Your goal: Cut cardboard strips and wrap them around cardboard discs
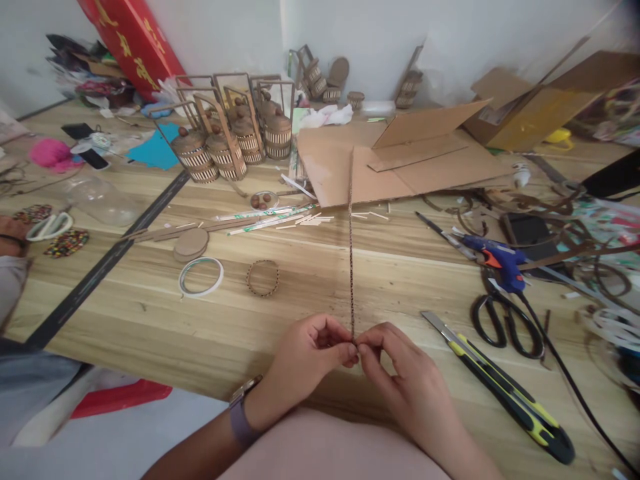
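Observation:
A thin dark braided cord (351, 267) lies straight across the wooden table, its far end on a cardboard sheet (330, 160). Both hands pinch its near end close to the table's front edge. My left hand (320, 347) has thumb and fingers closed on it from the left. My right hand (395, 363) grips the same end from the right, fingertips almost touching those of the left. The very tip is hidden between the fingers. Left of the cord lie a small braided ring (263, 278) and a white tape ring (201, 277).
A yellow-black utility knife (500, 387), black-handled scissors (507, 327) and a blue glue gun (500, 260) lie at the right. Small lidded baskets (227, 153) stand at the back. Another person's hand (13, 237) is at the left edge beside white-handled scissors (50, 227).

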### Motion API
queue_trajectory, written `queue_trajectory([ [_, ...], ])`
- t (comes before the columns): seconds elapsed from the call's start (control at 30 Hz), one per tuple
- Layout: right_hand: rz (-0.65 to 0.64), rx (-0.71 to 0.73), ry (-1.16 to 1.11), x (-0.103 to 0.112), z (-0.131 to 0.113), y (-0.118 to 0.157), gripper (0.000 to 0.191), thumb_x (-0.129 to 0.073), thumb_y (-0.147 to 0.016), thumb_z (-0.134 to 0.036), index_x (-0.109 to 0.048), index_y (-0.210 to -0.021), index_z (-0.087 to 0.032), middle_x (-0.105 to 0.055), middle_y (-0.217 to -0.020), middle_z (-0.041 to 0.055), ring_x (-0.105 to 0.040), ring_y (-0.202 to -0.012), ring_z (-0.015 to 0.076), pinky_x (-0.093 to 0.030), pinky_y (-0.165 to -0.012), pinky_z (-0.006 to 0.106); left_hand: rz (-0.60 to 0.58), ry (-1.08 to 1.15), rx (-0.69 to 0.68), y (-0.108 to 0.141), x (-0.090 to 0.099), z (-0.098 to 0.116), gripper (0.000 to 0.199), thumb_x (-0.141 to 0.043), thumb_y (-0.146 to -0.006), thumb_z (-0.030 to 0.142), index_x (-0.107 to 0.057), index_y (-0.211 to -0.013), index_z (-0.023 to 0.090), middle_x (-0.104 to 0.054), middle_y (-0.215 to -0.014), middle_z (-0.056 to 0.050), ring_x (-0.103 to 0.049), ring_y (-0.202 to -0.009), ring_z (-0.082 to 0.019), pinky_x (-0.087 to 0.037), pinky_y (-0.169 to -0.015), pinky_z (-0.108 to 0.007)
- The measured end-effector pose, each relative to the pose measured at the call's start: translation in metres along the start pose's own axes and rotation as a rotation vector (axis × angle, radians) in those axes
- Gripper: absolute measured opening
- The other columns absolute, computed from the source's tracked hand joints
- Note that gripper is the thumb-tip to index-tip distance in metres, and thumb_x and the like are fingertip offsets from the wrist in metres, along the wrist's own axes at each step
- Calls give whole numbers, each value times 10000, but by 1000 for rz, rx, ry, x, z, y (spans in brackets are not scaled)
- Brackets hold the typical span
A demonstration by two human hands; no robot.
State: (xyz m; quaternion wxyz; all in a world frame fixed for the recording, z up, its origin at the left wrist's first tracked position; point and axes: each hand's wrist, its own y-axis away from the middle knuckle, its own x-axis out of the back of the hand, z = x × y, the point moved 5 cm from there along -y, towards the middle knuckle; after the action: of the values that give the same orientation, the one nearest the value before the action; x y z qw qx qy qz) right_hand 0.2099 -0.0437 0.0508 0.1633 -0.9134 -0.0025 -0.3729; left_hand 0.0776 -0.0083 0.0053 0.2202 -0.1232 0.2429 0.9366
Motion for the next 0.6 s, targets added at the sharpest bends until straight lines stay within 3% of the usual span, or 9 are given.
queue_trajectory([
  [0.33, 95, 236, 225, -6, -3, 2, 173, -470, -948, -108, -540, -834, -218, -618, -739, 4, -573, -662, 144, -452, -630, 280, -1, 21, -17, 3, -1, 5, 263, -816, -632, 253, -610, -764, 156, -644, -720, 11, -594, -670, -114, -480, -675, -252],
  [0.6, 102, 273, 326, -15, 0, 4, 203, -434, -899, -38, -513, -832, -213, -608, -762, 19, -541, -692, 164, -412, -656, 298, 55, -246, -144, 8, 0, 11, 98, -682, -759, 209, -609, -814, 174, -683, -790, -14, -638, -734, -137, -492, -672, -240],
])
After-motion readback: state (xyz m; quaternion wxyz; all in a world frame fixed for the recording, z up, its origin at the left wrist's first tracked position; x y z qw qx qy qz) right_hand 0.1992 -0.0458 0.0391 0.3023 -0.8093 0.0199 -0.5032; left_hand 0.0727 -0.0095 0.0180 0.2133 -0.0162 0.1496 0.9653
